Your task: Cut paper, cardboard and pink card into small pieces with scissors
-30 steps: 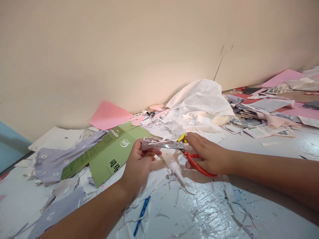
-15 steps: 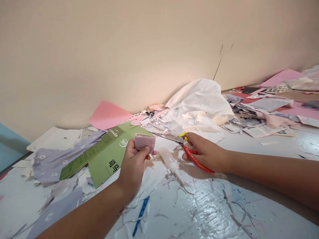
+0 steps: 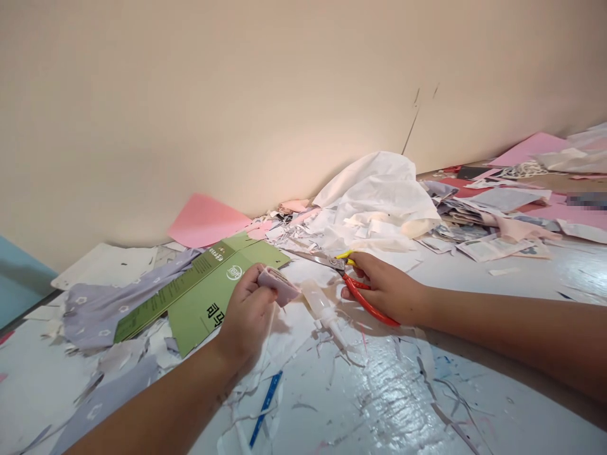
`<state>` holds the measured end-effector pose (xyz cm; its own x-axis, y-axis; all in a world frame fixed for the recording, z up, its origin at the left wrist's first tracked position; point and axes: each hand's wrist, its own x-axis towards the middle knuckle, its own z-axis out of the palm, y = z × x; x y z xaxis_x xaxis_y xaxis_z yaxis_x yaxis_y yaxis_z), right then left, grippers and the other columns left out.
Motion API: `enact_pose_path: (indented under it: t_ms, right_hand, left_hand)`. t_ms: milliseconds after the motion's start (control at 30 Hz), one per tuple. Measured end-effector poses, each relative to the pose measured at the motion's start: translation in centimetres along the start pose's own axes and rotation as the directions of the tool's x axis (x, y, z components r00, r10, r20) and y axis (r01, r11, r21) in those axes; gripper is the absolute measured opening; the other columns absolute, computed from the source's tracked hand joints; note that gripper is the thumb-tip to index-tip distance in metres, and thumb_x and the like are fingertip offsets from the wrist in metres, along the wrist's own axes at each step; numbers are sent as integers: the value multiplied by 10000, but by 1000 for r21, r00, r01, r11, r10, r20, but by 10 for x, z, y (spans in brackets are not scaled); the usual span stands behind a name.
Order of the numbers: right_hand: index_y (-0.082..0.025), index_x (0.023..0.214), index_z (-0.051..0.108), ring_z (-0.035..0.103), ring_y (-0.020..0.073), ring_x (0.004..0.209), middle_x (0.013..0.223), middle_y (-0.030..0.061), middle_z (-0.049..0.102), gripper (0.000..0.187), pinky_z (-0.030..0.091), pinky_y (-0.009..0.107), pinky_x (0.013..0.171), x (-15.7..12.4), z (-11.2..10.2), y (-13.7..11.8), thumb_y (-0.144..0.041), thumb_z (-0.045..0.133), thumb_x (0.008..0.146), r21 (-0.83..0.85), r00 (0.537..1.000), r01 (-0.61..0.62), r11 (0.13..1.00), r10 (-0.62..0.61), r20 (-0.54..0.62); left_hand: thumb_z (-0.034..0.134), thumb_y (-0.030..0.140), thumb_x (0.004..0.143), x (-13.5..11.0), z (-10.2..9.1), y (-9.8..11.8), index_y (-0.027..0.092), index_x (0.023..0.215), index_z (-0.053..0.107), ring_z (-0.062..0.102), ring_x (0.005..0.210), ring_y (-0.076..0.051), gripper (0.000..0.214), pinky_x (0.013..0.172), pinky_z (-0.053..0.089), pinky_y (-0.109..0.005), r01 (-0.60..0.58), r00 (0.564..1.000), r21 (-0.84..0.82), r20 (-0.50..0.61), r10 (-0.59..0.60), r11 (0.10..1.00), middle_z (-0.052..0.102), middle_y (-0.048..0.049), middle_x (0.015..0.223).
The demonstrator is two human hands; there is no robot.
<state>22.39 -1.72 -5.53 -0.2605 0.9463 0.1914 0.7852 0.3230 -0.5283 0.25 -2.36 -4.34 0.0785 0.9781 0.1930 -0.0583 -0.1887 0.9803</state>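
Observation:
Pinched in my left hand [image 3: 249, 311] is a small folded piece of pinkish-purple fabric or paper [image 3: 281, 289], its layered edge tilted up. My right hand [image 3: 385, 287] grips scissors [image 3: 367, 300] with red and yellow handles. Their metal blades point left, a short way above and to the right of the folded piece, apart from it; whether the blades are parted is hard to make out. Between my hands a clear squeeze bottle [image 3: 322, 306] with a nozzle lies on the table. A green printed card [image 3: 203, 287] lies behind my left hand.
Purple floral cloth [image 3: 137, 297] and paper scraps lie at the left. A pink sheet [image 3: 208, 221] leans against the wall. Crumpled white material [image 3: 374, 189] and a pile of paper pieces [image 3: 488, 221] sit at the back. A blue strip [image 3: 265, 407] lies in front, among thin offcuts.
My left hand has turned the folded piece, so it now tilts down to the right and sits slightly lower. The scissors stay in my right hand, almost unmoved; the view has shifted slightly.

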Motion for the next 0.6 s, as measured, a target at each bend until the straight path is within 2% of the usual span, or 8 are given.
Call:
enact_pose_path:
  t_ms: [67, 133, 233, 300, 400, 500, 600]
  right_hand:
    - [-193, 870, 432, 503, 182, 713, 839, 54, 520, 339, 412, 298, 603, -1, 1, 2, -509, 472, 754, 8, 998, 7, 1000, -6, -60]
    - [-181, 903, 429, 503, 204, 767, 886, 80, 514, 346, 424, 328, 652, -2, 3, 4, -489, 480, 753, -31, 990, 60, 998, -64, -125]
    - [-146, 970, 448, 472, 270, 893, 982, 143, 501, 419, 407, 399, 752, -4, 5, 3, -466, 527, 711, -188, 954, 207, 960, -240, -177]
    - [-126, 1016, 455, 443, 300, 941, 1013, 169, 495, 463, 385, 435, 792, -5, 5, 2, -445, 542, 692, -283, 926, 277, 918, -334, -175]
    - [-106, 1030, 466, 427, 307, 933, 998, 178, 496, 473, 381, 442, 792, -5, 6, 0, -427, 527, 689, -369, 913, 299, 880, -377, -159]
    - [-81, 1003, 490, 411, 303, 918, 977, 176, 489, 446, 374, 427, 798, -6, 5, -2, -386, 511, 678, -443, 915, 288, 849, -380, -133]
    - [-71, 957, 514, 404, 295, 878, 929, 167, 488, 417, 371, 416, 780, -6, 5, -5, -369, 500, 665, -503, 920, 275, 820, -376, -110]
  left_hand:
    - [462, 89, 615, 2, -1, 3, 199, 686, 530, 431, 503, -95, 148, 473, 338, -215, 101, 995, 60, 11, -102, 993, 474, 37, 565]
    - [499, 107, 619, 5, -2, 4, 214, 797, 549, 446, 518, -96, 213, 480, 350, -213, 147, 988, 127, 15, -150, 981, 503, 37, 624]
    - [556, 208, 651, 9, -8, 4, 230, 910, 582, 533, 732, -141, 261, 632, 415, -251, 37, 998, 146, 44, -44, 989, 578, -15, 884]
    - [547, 288, 691, 11, -11, 6, 224, 926, 598, 546, 803, -169, 249, 696, 417, -277, -7, 994, 74, 112, -1, 997, 590, -40, 937]
    - [517, 366, 727, 11, -13, 11, 206, 858, 616, 556, 815, -191, 229, 710, 419, -302, 51, 983, -32, 180, -45, 998, 611, -49, 872]
    - [590, 351, 672, 9, -9, 18, 200, 775, 641, 554, 773, -176, 190, 656, 417, -270, 129, 984, 63, 112, -136, 990, 616, -34, 800]
    - [650, 307, 618, 6, -1, 23, 192, 694, 647, 558, 627, -145, 139, 571, 419, -250, 220, 972, 143, 55, -230, 965, 612, -20, 666]
